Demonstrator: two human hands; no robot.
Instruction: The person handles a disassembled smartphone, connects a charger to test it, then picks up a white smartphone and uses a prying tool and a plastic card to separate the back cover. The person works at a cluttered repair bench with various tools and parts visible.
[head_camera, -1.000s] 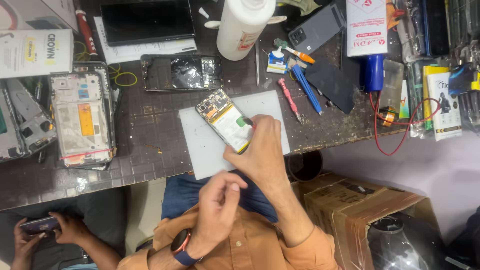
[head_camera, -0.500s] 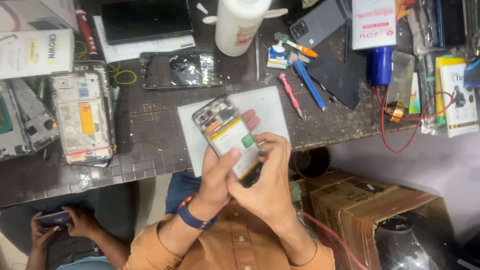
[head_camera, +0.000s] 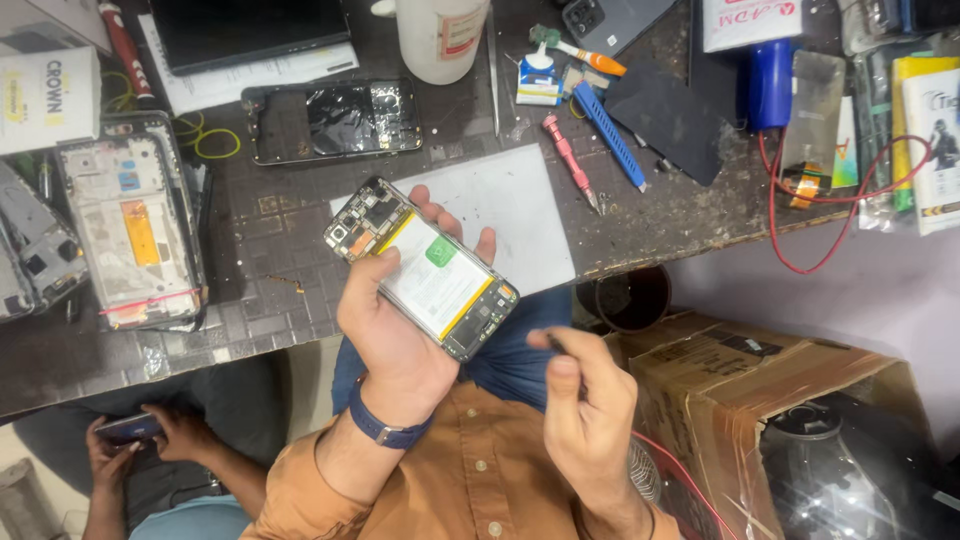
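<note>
Fingers (head_camera: 432, 212) of the left hand (head_camera: 395, 330) wrap under and around the opened phone (head_camera: 420, 265), tips showing past its far long edge, thumb side along the near edge; firm cradle grip, phone held face-down with its back cover off, tilted, lifted clear above the white mat (head_camera: 510, 195). Right hand (head_camera: 590, 410) is nearly closed, thumb and forefinger pinched on a small dark tool (head_camera: 553, 345), too slim to identify, its tip just beside the phone's lower corner.

Head view, handling: phone looks light and rigid as a slab, but the exposed circuit board at the upper end and the white battery with green tab are fragile. Judged safest hold is by the frame's long edges, as now, not on board or battery. Metal frame edges may be slippery.

Head view, room: workbench (head_camera: 260, 300) edge runs just beneath the phone, so it hangs partly over the lap. Bare mat lies just beyond. Left, a stripped phone frame (head_camera: 130, 220); behind, a cracked screen panel (head_camera: 335, 118); right of mat, a red screwdriver (head_camera: 570, 160) and blue tool (head_camera: 610, 135). Cardboard box (head_camera: 740, 400) sits close on the right, crowding the right elbow. Another person's hands (head_camera: 150, 435) hold a phone at lower left, well apart.
</note>
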